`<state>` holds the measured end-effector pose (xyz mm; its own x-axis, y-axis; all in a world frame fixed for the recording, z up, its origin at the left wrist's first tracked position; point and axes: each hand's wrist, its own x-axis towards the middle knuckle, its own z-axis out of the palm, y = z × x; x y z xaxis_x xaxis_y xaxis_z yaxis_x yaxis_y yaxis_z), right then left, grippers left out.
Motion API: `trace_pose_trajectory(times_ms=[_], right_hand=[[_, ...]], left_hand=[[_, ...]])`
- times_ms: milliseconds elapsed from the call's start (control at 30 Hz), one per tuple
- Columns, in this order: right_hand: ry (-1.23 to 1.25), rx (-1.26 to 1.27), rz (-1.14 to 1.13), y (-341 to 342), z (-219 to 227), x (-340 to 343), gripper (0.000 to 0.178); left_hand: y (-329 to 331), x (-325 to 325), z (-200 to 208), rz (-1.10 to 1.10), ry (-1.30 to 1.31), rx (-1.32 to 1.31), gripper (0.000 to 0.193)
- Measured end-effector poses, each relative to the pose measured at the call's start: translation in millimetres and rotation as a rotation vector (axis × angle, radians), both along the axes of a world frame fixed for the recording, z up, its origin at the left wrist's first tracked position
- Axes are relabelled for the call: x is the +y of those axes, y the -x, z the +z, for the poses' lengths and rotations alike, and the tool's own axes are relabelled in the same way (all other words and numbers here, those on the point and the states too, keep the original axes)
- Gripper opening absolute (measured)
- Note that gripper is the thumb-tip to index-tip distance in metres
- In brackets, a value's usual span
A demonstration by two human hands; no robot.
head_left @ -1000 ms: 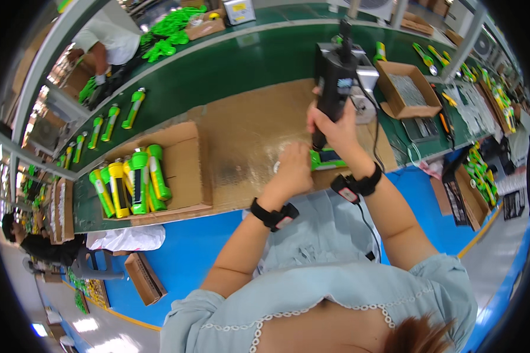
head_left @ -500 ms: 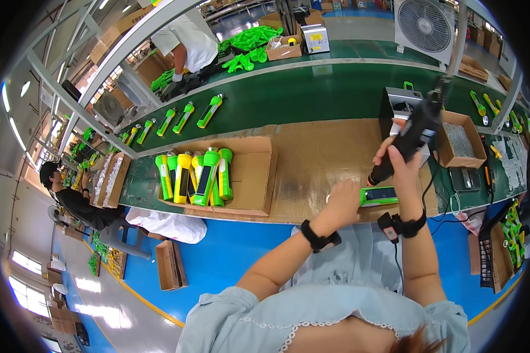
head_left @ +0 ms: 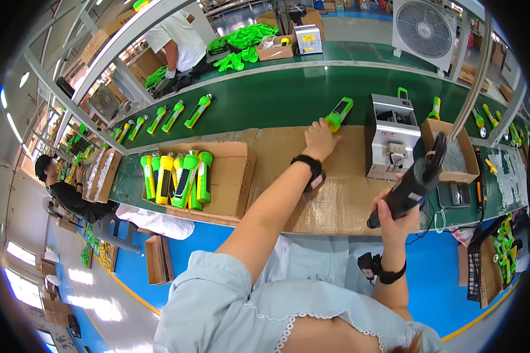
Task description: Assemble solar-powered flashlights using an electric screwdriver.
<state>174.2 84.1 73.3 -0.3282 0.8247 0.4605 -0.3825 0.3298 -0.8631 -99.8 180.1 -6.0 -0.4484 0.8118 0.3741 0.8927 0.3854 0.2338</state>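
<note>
Green counter (head_left: 265, 94) with a brown cardboard sheet (head_left: 271, 154) along its near side, as I see it from the room. At the person's left, an open cardboard box (head_left: 227, 182) holds a cluster of green and yellow flashlights (head_left: 185, 179); beyond it lies a slanting row of similar flashlights (head_left: 172, 116). A silver-and-black machine (head_left: 388, 138) stands right of the sheet, between the reached-for flashlight and a carton (head_left: 460, 175) of clear contents. A metal rod (head_left: 476, 88) slants down toward the screwdriver's upper end. Across the counter are a boxy fan (head_left: 424, 26) and a co-worker in white (head_left: 179, 41).

Hands: the left hand (head_left: 320, 140), arm extended, has bent fingers at the yellow near end of a green flashlight (head_left: 340, 112), which lies just beyond the sheet; whether they clasp it or merely touch, I cannot tell. The right hand (head_left: 396, 225) is wrapped around a black power screwdriver (head_left: 403, 195), raised over the sheet's right end, its tip apart from any flashlight.
</note>
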Motion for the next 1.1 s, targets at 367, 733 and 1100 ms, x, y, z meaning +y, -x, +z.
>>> trace_pose_trajectory(times_ms=[367,733,1100], right_hand=[[-0.048,-0.075,-0.313,-69,-22,36,0.073],[0.008,-0.230,-0.605,-127,-38,57,0.051],[0.139,-0.281,-0.643,-76,-72,93,0.053]], left_hand=[[393,-4,102,0.373,0.324,-0.004,0.033],[491,-151,-1,1.043,0.300,-0.346,0.045],[480,-72,43,0.803,-0.498,-0.092,0.052]])
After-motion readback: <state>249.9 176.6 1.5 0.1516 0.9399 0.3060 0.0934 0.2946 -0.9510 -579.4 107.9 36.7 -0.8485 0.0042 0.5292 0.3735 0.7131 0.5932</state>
